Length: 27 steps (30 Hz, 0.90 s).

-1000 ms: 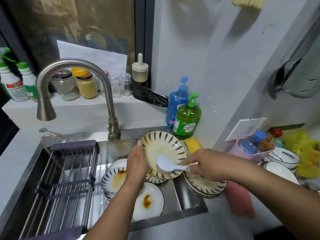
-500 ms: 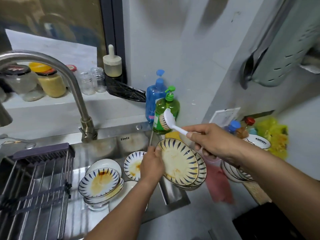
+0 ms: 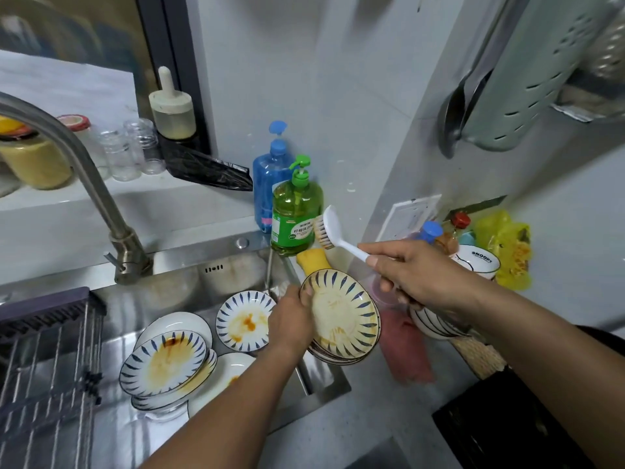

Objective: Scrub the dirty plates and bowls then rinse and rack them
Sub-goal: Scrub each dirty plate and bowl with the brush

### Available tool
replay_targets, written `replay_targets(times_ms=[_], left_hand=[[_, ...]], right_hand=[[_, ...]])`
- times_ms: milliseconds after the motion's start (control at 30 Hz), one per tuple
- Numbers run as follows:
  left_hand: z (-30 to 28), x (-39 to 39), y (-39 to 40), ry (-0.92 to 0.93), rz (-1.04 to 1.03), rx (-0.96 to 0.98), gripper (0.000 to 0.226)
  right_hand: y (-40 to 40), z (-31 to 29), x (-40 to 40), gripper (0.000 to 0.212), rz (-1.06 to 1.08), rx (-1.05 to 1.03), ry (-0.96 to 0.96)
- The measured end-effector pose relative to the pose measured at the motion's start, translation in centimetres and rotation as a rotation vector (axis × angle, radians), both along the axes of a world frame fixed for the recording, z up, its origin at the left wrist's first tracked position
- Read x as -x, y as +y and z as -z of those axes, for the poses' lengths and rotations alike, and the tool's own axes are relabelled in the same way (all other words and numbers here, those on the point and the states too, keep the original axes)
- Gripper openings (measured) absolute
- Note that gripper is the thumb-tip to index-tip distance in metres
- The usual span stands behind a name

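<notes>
While the left hand (image 3: 292, 321) curls its fingers round the left rim of a round stained plate with dark blue rim strokes (image 3: 341, 314), thumb lying on the plate's face, that plate stands tilted just right of the frame's centre, above a stack of similar plates (image 3: 338, 357) resting at the right edge of the steel sink (image 3: 189, 282). The right hand (image 3: 416, 275), right of centre, has its grip closed round the handle of a white dish brush with tan bristles (image 3: 329, 233); the brush head is raised clear of the plate, just in front of a green pump bottle of dish soap (image 3: 296, 216), with a blue pump bottle (image 3: 270, 179) behind that one. A yellow sponge (image 3: 313, 260) lies between the green bottle and the held plate. Lower left of centre, inside the sink, sit more dirty dishes: a blue-stroked bowl with orange sauce (image 3: 164, 362) on top of others, a smaller stained plate (image 3: 241, 321) beside the left hand, and a plain white plate (image 3: 220, 377) below it. A dark wire rack (image 3: 47, 363) spans the sink at the lower left, and a curved steel tap (image 3: 77, 170) rises at the left. A pink cloth (image 3: 404, 350) lies on the surface right of the stack, with striped bowls (image 3: 436, 328) partly hidden under the right forearm and a white bowl with lettering (image 3: 480, 264) further right.
</notes>
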<state>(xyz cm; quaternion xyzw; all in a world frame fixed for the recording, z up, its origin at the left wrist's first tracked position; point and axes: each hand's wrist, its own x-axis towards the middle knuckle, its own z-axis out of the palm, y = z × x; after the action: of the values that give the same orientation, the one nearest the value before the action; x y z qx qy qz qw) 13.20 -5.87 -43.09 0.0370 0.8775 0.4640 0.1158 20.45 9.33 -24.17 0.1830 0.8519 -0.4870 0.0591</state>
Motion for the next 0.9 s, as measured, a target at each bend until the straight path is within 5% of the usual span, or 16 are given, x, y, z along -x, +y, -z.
replay_targets(times_ms=[267,567,733,900], left_hand=[[0.3,0.5,0.0,0.048,0.026,0.033,0.029],[1.3,0.7,-0.7,0.07,0.096,0.308,0.042],[2.0,0.3,-0.8,0.028,0.119,0.266,0.052],[3.5,0.2,-3.3,-0.138,-0.08,0.07,0.061]], right_hand=[[0.9,1.5,0.5,0.029,-0.044,0.011,-0.014],[0.8,2.7,0.8,0.032,-0.077,-0.008,-0.024],[0.4,3.7,1.5,0.032,-0.089,0.001,-0.03],[-0.9,5.3,2.9,0.03,-0.119,0.032,-0.039]])
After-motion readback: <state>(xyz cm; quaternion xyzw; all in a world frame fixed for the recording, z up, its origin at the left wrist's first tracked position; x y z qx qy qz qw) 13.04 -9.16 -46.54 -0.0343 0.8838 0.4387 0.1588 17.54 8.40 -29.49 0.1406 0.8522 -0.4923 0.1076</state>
